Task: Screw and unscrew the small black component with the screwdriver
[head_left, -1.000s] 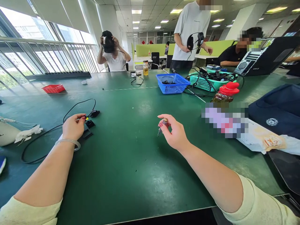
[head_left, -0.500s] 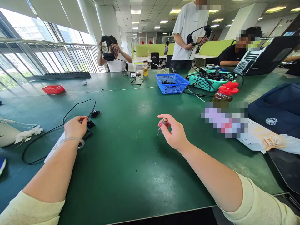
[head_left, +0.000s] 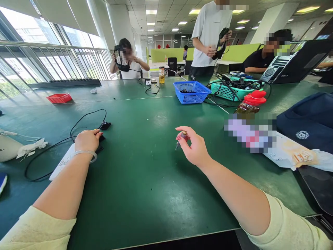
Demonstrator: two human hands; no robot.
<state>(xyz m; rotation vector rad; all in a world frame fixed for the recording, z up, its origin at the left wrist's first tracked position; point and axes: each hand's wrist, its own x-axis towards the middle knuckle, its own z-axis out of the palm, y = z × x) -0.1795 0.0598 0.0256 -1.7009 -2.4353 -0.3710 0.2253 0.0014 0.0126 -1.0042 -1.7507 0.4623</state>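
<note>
Two bare hands over a glossy dark-green tabletop [head_left: 143, 166], one holding a small slim tool.

Between the thumb and fingers of the right hand [head_left: 191, 146] is a small greyish tool with a round, brownish-gold cap [head_left: 184, 133], pinched near its thick end, its thin tip slanting down; whether it meets the table cannot be told. It looks light, stiff and perhaps slick, best held by that thicker body, since the narrow tip could slip or scratch. At left, the left hand [head_left: 87, 141] bends over a small black piece [head_left: 102, 138], fingertips close together; whether they pinch it is hidden. A thin, flexible black cable [head_left: 100, 110] loops beside it, and a flat white rectangular object [head_left: 63, 162] lies partly beneath the forearm.
</note>
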